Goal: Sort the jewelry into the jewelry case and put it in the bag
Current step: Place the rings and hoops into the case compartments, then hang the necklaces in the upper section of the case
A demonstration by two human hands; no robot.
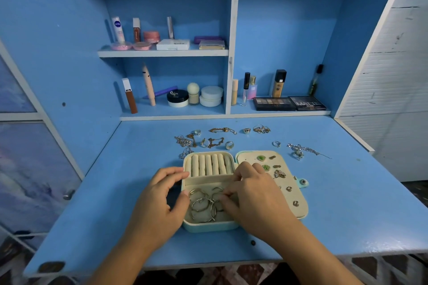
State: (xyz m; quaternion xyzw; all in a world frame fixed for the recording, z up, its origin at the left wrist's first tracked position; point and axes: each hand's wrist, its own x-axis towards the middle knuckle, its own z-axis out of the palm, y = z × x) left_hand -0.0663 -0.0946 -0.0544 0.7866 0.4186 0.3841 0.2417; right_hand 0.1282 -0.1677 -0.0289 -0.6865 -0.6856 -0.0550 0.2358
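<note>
The open mint-green jewelry case [301, 213] lies at the middle of the blue desk. Its left half holds cream ring rolls [208, 164] and a lower compartment with several bangles [201, 206]. Earrings [279, 173] are pinned on its right half. My left hand [162, 196] holds the case's left wall, thumb on the rim. My right hand [252, 194] reaches over the compartment and its fingertips pinch a bangle. Loose chains [185, 141], a gold bracelet [222, 130], rings [229, 145] and a silver chain [301, 149] lie behind the case. No bag is in view.
Behind the desk, shelves carry cosmetics: eyeshadow palettes [289, 103], jars [210, 96], bottles [279, 83] and tubes [129, 96]. A blue side panel [69, 76] rises at the left and a white wall [393, 99] stands at the right. The desk's front edge [208, 264] runs below my wrists.
</note>
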